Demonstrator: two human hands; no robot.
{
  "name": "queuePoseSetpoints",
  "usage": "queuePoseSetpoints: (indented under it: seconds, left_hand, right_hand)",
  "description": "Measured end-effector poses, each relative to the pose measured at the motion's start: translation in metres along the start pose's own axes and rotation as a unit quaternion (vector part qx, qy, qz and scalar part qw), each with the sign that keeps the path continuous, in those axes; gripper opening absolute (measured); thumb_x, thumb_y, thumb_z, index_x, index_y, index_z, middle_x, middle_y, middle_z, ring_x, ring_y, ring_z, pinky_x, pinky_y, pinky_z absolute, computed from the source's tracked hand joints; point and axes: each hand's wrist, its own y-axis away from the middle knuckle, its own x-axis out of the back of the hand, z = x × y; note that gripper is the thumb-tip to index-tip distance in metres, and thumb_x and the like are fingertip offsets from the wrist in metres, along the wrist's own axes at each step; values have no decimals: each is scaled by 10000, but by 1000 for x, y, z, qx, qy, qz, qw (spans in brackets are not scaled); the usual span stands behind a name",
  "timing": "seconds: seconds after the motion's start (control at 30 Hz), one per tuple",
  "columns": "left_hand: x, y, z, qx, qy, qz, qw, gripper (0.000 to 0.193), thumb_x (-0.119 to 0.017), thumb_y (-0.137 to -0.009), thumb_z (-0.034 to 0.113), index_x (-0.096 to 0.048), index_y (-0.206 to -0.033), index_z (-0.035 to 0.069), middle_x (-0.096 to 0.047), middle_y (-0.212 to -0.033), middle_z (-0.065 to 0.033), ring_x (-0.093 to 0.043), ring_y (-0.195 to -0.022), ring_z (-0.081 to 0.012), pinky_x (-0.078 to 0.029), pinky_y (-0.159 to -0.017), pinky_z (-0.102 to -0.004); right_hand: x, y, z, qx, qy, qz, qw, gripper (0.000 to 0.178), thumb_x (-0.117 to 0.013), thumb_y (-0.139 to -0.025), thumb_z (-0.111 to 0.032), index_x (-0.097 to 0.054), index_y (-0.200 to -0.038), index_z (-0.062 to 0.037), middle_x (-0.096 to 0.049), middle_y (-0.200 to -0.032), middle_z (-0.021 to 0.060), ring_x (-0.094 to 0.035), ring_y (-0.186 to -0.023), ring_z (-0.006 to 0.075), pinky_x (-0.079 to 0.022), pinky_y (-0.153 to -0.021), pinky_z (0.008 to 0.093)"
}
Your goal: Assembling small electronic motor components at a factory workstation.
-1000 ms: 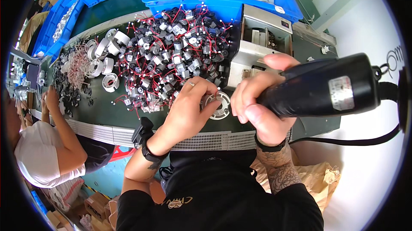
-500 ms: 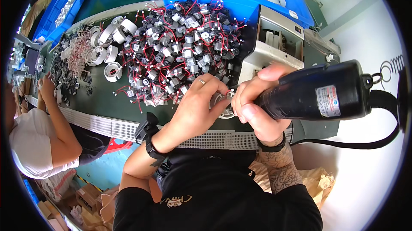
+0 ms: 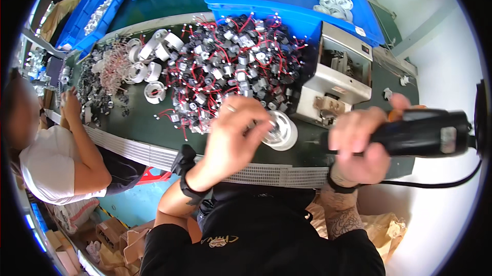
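My right hand (image 3: 361, 145) is wrapped around a black electric screwdriver (image 3: 423, 133), its thin bit pointing left over the bench. My left hand (image 3: 238, 130), a little blurred, is closed in a pinch at the left side of a white round plastic housing (image 3: 288, 136). Metallic and dark parts show inside that housing, partly behind my fingers. A gap separates the screwdriver bit from the housing. Just beyond my left hand lies a large heap of small motors (image 3: 241, 63) with red wires.
A metal box-shaped machine (image 3: 335, 78) stands right of the heap. Behind it, a blue bin (image 3: 266, 7) holds white rings. More white housings (image 3: 155, 92) and wire bundles (image 3: 115, 68) lie at left, where a co-worker (image 3: 61, 158) works. A perforated strip (image 3: 269, 173) lines the near edge.
My right hand and the screwdriver have pulled away from the housing to the right. The housing now shows more fully beside my left hand. The whole view has shifted slightly.
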Motion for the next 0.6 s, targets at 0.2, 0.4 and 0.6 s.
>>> queuePoseSetpoints:
  seconds: [0.2, 0.4, 0.6]
  left_hand:
    - [145, -59, -108, 92, -293, 158, 939, 159, -713, -889, 149, -712, -974, 14, -727, -860, -114, -670, -704, -188, -506, -639, -318]
    - [225, -118, -188, 182, -451, 76, 871, 279, -718, -833, 199, -703, -1026, -2, -721, -973, -200, -693, -927, -359, -530, -822, -439]
    - [44, -243, -88, -69, -255, -12, 964, 376, -744, -857, 243, -672, -1139, 6, -696, -1120, -182, -676, -1017, -327, -526, -887, -400]
  right_hand:
    - [30, 2, -4, -13, 29, 83, 996, 730, -692, -846, -24, -277, -1446, -1, -546, -691, 74, -526, -529, 184, -470, -511, 336]
    - [33, 13, 2, -80, 59, 111, 989, 722, -638, -758, 155, -302, -1393, 82, -598, -751, 96, -585, -644, 163, -480, -620, 292]
    - [49, 15, 8, -100, 158, 62, 980, 647, -679, -802, 83, -366, -1366, 33, -590, -734, 80, -556, -597, 143, -458, -568, 295]
